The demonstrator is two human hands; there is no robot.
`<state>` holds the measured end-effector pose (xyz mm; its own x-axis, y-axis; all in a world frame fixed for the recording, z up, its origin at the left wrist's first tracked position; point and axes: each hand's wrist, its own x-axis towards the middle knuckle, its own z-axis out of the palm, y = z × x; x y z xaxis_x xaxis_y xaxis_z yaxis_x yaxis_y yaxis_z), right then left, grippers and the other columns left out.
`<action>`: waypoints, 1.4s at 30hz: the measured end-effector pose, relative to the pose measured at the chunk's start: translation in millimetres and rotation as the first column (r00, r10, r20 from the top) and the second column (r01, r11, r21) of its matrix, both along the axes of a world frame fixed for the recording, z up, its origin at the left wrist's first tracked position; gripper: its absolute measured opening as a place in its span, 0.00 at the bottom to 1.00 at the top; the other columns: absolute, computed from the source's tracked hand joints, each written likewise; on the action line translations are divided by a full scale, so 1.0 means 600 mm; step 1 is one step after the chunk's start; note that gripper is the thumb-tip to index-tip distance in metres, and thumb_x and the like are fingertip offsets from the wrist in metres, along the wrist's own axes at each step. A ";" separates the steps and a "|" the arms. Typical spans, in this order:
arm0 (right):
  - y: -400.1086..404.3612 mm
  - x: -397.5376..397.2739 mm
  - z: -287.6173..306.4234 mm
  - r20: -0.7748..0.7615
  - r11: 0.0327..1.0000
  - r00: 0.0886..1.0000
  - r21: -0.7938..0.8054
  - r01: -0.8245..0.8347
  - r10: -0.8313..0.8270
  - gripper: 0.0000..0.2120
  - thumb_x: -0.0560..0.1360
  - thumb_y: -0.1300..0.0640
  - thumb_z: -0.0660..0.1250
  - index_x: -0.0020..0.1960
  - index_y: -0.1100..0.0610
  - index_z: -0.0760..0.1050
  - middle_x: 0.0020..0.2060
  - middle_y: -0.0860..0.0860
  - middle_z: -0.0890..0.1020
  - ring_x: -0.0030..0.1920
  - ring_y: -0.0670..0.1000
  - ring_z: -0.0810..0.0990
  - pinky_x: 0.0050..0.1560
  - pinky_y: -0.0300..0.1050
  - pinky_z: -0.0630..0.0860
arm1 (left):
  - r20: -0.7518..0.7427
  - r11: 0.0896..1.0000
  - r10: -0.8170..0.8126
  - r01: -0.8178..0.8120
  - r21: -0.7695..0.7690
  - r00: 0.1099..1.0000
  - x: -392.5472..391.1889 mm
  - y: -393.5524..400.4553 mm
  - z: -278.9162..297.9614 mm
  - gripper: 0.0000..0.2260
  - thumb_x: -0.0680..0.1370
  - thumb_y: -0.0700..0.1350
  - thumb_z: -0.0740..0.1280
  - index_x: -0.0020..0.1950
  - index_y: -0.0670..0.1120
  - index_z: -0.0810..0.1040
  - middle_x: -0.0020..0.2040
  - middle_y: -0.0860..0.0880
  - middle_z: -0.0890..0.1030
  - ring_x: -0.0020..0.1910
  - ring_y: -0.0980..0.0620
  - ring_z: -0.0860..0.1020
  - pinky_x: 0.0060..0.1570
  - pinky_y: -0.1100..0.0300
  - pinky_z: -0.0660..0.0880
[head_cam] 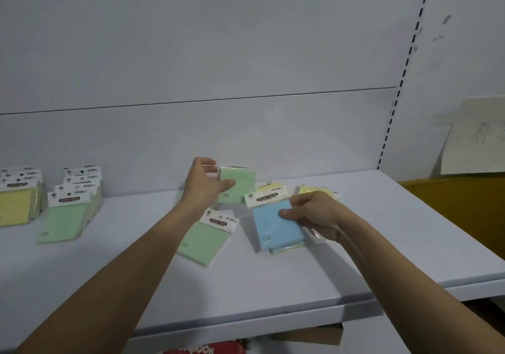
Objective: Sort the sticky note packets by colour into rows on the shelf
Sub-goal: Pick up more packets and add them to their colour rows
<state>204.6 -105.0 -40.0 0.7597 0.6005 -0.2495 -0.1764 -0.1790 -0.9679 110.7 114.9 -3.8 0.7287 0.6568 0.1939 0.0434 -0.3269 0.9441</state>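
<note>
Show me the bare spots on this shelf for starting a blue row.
Bare shelf runs along the front edge and right of the right hand. A narrower gap lies between the green row and the loose green packet. The middle is crowded around the blue packet and yellow packets.

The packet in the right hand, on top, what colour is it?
Blue packet, white header card; head view, right hand.

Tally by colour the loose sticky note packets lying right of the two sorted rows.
Green: 2, the held green packet in the left hand and the flat green packet on the shelf
Blue: 1, the blue packet in the right hand
Yellow: 2, the yellow packets behind that hand
Total: 5 plainly seen; another edge shows under the blue one, colour unclear.
</note>
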 end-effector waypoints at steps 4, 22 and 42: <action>0.024 -0.023 -0.001 -0.023 0.984 1.000 0.177 -0.011 0.015 0.12 0.71 0.67 0.72 0.54 0.66 0.80 0.47 0.59 0.85 0.44 0.55 0.84 0.48 0.45 0.81 | 0.007 0.987 0.158 -0.158 -0.022 0.987 -0.037 0.024 0.003 0.29 0.67 0.41 0.79 0.64 0.43 0.71 0.62 0.50 0.73 0.55 0.49 0.76 0.59 0.52 0.74; 0.322 -0.366 0.026 -0.041 0.903 0.969 0.373 -0.211 0.244 0.13 0.80 0.66 0.61 0.61 0.56 0.76 0.51 0.58 0.81 0.52 0.57 0.82 0.52 0.59 0.81 | 0.112 0.913 0.239 -0.184 -0.364 0.964 -0.503 0.224 0.006 0.07 0.75 0.40 0.71 0.52 0.47 0.82 0.47 0.47 0.86 0.45 0.49 0.84 0.42 0.58 0.79; 0.615 -0.672 0.047 0.160 0.942 0.960 0.213 -0.261 0.231 0.10 0.78 0.63 0.64 0.51 0.48 0.76 0.47 0.53 0.83 0.48 0.51 0.82 0.43 0.47 0.81 | 0.084 0.768 0.351 -0.235 -0.596 0.933 -0.853 0.448 -0.029 0.11 0.77 0.37 0.67 0.58 0.44 0.78 0.50 0.43 0.83 0.44 0.46 0.82 0.35 0.57 0.79</action>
